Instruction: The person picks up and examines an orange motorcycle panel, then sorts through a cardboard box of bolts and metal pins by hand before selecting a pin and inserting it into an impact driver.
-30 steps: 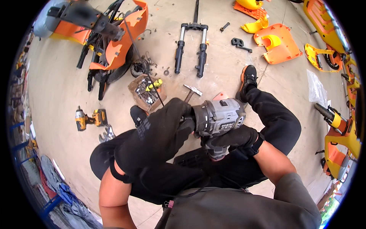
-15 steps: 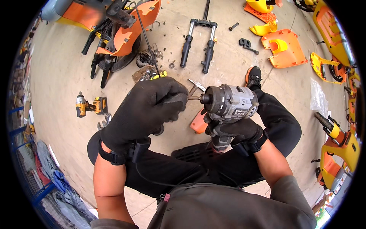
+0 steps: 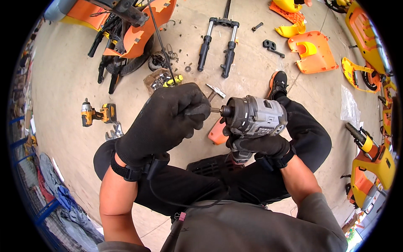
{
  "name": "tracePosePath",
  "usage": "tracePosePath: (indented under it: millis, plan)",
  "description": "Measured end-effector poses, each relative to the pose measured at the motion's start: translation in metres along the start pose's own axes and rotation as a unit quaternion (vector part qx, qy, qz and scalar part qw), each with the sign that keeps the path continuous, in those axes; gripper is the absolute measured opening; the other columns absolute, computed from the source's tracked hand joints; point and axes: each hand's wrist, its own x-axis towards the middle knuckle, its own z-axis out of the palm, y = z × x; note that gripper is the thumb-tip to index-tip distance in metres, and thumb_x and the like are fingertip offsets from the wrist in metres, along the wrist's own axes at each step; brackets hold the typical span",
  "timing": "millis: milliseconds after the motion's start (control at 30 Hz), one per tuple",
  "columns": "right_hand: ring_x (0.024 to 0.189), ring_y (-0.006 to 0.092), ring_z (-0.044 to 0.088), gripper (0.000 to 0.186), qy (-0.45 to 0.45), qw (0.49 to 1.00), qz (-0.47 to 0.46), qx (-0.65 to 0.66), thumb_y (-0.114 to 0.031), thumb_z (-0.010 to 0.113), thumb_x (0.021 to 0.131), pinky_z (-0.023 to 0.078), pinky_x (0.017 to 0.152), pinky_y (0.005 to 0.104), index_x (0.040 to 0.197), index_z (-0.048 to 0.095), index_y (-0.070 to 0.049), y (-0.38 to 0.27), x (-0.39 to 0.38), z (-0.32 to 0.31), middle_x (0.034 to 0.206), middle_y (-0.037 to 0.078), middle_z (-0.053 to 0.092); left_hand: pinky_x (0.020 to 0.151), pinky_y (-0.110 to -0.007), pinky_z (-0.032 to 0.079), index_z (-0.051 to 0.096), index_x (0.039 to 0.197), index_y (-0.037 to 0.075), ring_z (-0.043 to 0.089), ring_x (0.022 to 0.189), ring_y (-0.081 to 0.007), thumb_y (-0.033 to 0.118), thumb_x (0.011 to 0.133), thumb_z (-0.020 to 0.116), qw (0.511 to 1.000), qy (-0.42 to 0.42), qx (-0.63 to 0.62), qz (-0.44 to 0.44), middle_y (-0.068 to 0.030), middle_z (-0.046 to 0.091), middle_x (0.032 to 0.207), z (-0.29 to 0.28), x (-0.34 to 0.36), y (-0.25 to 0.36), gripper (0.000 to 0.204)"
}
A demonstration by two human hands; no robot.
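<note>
My right hand [image 3: 264, 145], in a black glove, grips a grey and black cordless impact driver [image 3: 260, 115] around its handle. The tool lies level, with its nose pointing left. A thin metal bit [image 3: 215, 110] in its chuck reaches to the curled fingers of my left hand [image 3: 168, 122]. That hand, also in a black glove, is closed in front of the driver; whatever it holds is hidden inside the fist. From above, a thin black cable [image 3: 158, 35] runs down to the top of the left glove; whether it is gripped or passes behind cannot be seen.
A yellow and black cordless drill [image 3: 96, 113] lies on the floor at left. Beyond my hands are a hammer [image 3: 215, 90], a box of small hardware [image 3: 156, 80] and a front fork [image 3: 224, 25]. Orange panels [image 3: 317, 54] lie far right; a partly stripped scooter [image 3: 134, 29] stands far left.
The driver and my right hand have shifted slightly right and down. My left fist has moved a little rightward, its fingers still curled at the bit.
</note>
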Motion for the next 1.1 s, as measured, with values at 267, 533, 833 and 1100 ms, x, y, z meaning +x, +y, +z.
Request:
tracePosePath:
  millis: [267,533,833,1100]
  plan:
    - [0.099,0.0144,0.064,0.048,0.017,1.000,-0.018,0.006,0.000,0.076,0.078,0.054,0.085,0.0311,0.124,0.061,-0.006,-0.002,0.002,-0.006,0.111,0.005,0.067,0.057,-0.028,0.049,0.064,0.105,0.000,0.057,0.061,-0.0086,0.000,0.086,0.060,0.997,0.036,-0.060,0.043,-0.0031,0.061,0.083,0.022,0.007,0.003,0.020]
    - [0.101,0.0114,0.060,0.047,-0.048,0.995,-0.069,-0.058,-0.001,0.075,0.081,0.050,0.087,0.0291,0.125,0.060,-0.004,-0.008,-0.003,-0.005,0.113,0.003,0.066,0.059,-0.034,0.050,0.066,0.097,0.002,0.065,0.062,-0.0252,0.004,0.072,0.074,0.986,-0.031,0.146,0.079,-0.0115,0.067,0.072,0.015,0.004,0.009,0.027]
    - [0.103,0.0127,0.061,0.051,-0.038,0.996,-0.070,-0.047,-0.003,0.077,0.080,0.050,0.090,0.0296,0.128,0.058,-0.004,-0.006,-0.007,-0.004,0.118,0.005,0.066,0.062,-0.038,0.049,0.064,0.099,-0.001,0.064,0.071,-0.0341,0.002,0.077,0.072,0.983,-0.036,0.126,0.127,-0.0163,0.065,0.080,0.011,0.009,0.023,0.024]
    - [0.112,0.0174,0.060,0.052,-0.039,0.998,-0.004,0.040,-0.011,0.076,0.083,0.047,0.101,0.0337,0.131,0.057,-0.009,0.019,-0.002,-0.022,0.126,0.006,0.062,0.070,-0.035,0.052,0.063,0.104,0.000,0.066,0.078,-0.0307,0.005,0.077,0.073,0.995,0.028,0.063,0.068,-0.0154,0.067,0.093,0.023,0.012,0.015,0.029]
